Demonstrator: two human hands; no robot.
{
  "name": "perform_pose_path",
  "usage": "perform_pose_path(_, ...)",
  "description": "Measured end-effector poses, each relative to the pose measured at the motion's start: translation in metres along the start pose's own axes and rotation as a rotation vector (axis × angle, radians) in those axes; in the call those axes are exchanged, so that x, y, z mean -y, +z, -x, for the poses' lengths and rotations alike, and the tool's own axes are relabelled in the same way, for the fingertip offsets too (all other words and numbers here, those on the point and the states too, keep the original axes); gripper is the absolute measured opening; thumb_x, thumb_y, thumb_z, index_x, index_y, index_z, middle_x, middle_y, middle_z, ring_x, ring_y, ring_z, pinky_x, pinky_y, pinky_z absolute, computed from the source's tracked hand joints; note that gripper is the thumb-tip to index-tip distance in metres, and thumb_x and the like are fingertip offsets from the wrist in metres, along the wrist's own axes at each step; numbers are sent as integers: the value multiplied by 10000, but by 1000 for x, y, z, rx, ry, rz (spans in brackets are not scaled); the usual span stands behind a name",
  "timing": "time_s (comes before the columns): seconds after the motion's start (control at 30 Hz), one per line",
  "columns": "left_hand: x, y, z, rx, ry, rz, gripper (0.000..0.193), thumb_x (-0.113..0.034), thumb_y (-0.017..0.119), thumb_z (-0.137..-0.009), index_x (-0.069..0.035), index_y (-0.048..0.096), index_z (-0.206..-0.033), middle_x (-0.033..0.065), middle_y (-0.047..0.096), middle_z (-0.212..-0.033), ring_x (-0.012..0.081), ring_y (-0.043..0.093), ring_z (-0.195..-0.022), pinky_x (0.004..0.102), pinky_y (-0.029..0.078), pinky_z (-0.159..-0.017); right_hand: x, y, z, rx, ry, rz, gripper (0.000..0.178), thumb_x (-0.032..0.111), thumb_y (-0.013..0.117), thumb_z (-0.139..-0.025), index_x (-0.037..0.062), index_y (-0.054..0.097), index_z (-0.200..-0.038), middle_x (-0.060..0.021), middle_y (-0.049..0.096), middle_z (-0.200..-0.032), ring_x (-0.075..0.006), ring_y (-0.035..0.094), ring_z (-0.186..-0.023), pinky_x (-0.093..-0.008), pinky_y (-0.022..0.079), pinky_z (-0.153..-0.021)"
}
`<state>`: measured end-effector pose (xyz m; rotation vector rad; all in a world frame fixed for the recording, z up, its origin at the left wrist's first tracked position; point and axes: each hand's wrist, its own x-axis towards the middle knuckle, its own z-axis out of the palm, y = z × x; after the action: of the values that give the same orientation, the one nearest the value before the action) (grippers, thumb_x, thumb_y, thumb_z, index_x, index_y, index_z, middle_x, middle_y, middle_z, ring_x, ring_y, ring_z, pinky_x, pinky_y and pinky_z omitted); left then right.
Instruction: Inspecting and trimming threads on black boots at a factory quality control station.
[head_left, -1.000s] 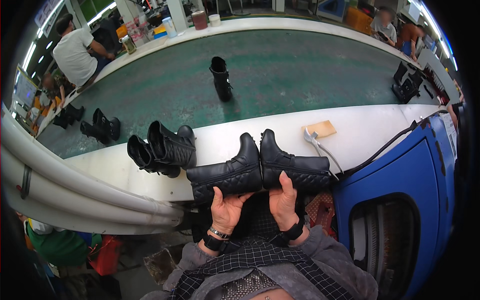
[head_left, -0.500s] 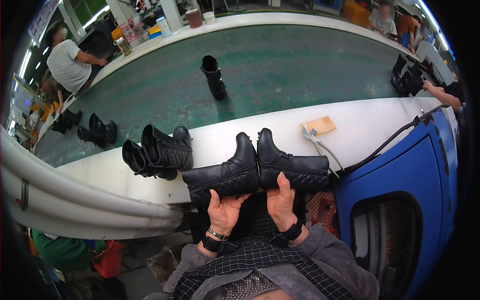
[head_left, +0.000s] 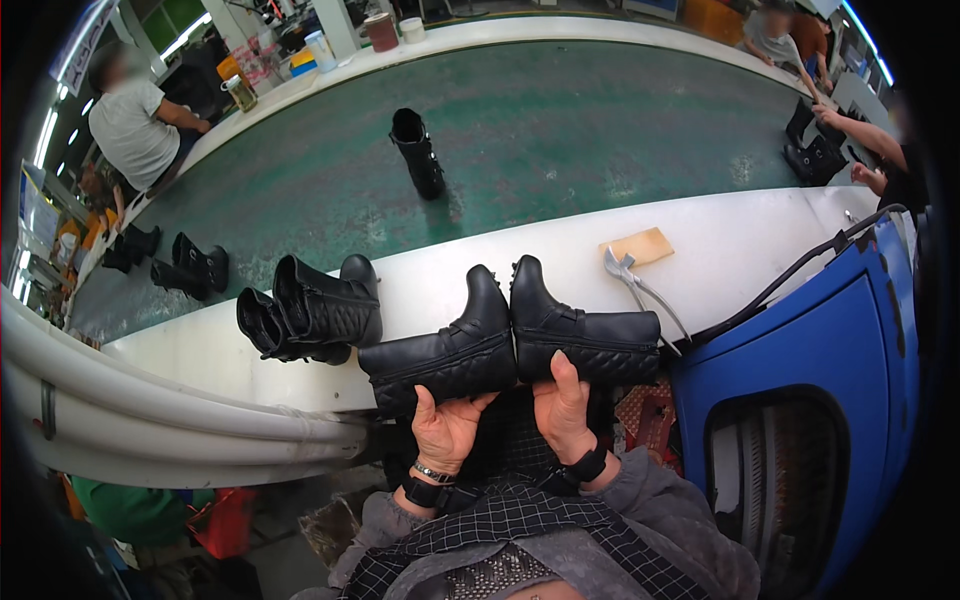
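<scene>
Two black quilted boots lie on their sides, toes pointing away and soles facing each other. My left hand (head_left: 443, 432) grips the near edge of the left boot (head_left: 445, 350), thumb up and fingers running underneath. In the same way my right hand (head_left: 563, 408) holds the right boot (head_left: 580, 342), with its thumb against the quilted shaft. Small studs or nails seem to stick out near the toes. The fingers under both boots are partly hidden. Pliers with pale handles (head_left: 640, 290) rest to the right, partly by a tan pad (head_left: 637, 246).
Another pair of black boots (head_left: 325, 300) stands left on the white ledge (head_left: 450, 255). On the green conveyor belt (head_left: 590, 130) are a single boot (head_left: 416, 155) and further pairs. A blue machine (head_left: 770, 340) flanks my right, thick white pipes (head_left: 170, 390) my left. Co-workers sit around.
My hands and the two boots hold almost the same pose, while the view has shifted slightly. At the far right, a co-worker has leaned in with an arm raised over the boots there.
</scene>
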<state>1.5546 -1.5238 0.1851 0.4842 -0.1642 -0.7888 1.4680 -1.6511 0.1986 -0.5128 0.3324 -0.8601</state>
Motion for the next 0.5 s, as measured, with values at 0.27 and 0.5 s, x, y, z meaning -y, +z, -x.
perform_pose_path(0.27, 0, -2, 1, -1, 9, 5, 687, -527, 515, -909, -90, 353, -1414, 165, 428, -1411, 375, 421, -1293, 596, 402, -1024, 1, -4, 1, 12, 50, 3, 412, 117, 612, -877, 76, 511, -1274, -49, 559, -1230, -192, 544, -1137, -383, 431, -1013)
perform_pose_path(0.5, -3, 0, 1, 39, 2, -3, 690, -518, 519, -910, -86, 346, -1419, 164, 424, -1417, 377, 417, -1298, 594, 389, -1030, 0, -7, 0, 21, 49, 6, 425, 101, 628, -862, 74, 517, -1271, -49, 563, -1223, -190, 549, -1129, -377, 438, -1004)
